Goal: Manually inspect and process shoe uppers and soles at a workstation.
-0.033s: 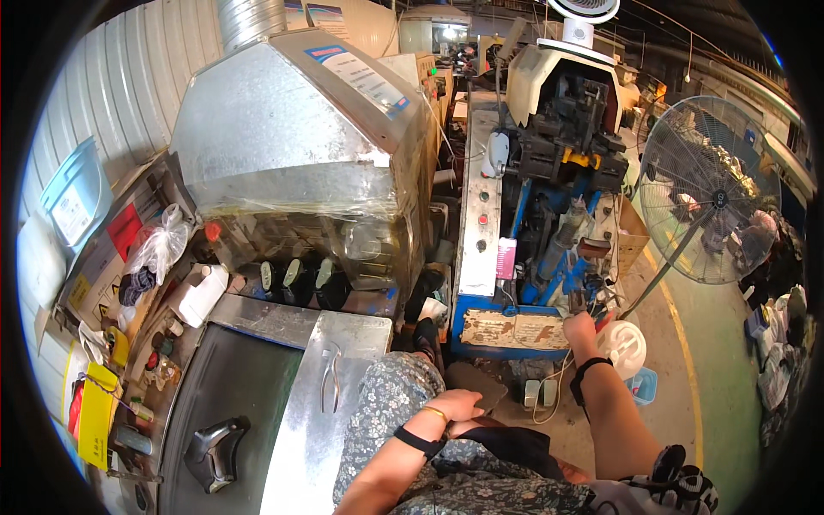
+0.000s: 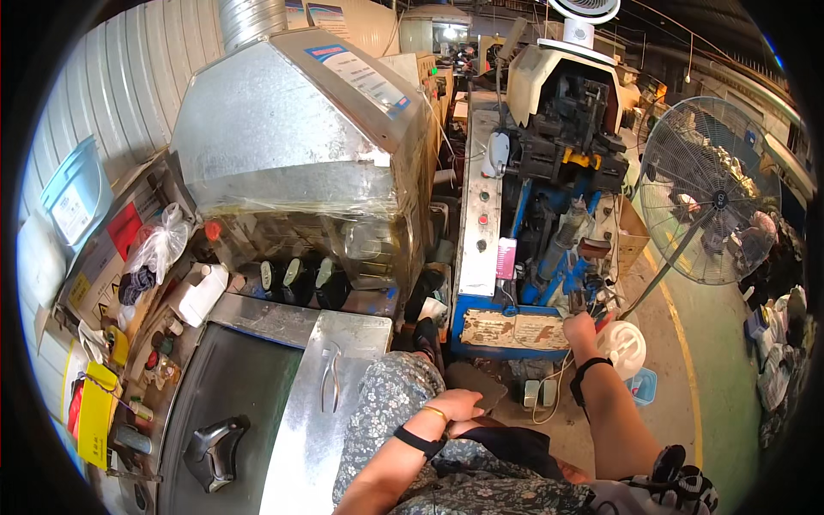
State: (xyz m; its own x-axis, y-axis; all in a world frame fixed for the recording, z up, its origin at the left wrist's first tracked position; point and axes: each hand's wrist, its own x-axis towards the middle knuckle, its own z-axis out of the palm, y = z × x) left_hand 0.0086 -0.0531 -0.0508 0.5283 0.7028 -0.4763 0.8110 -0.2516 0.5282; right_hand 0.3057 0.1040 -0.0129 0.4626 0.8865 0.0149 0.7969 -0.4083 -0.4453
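My right hand (image 2: 581, 331) reaches forward to the lower front of a blue and black machine (image 2: 549, 249). Its fingers are curled closed against a small part there; what they grip is hidden. Around the wrist is a black band. My left hand (image 2: 457, 404) rests over my lap beside the flower-patterned cloth (image 2: 386, 403) on my leg, its fingers loosely stretched out with nothing visible in them. On the metal ledge to the left lie pincers (image 2: 330, 378). A glossy black shoe upper (image 2: 216, 453) sits on the dark conveyor belt (image 2: 249, 378).
A large metal hood (image 2: 283, 129) stands over the belt, with several black shoe pieces (image 2: 298, 281) at its opening. To the right are a white round lid (image 2: 621, 345), a blue tub (image 2: 643, 386) and a standing fan (image 2: 712, 189). A cluttered shelf (image 2: 159, 343) runs along the left.
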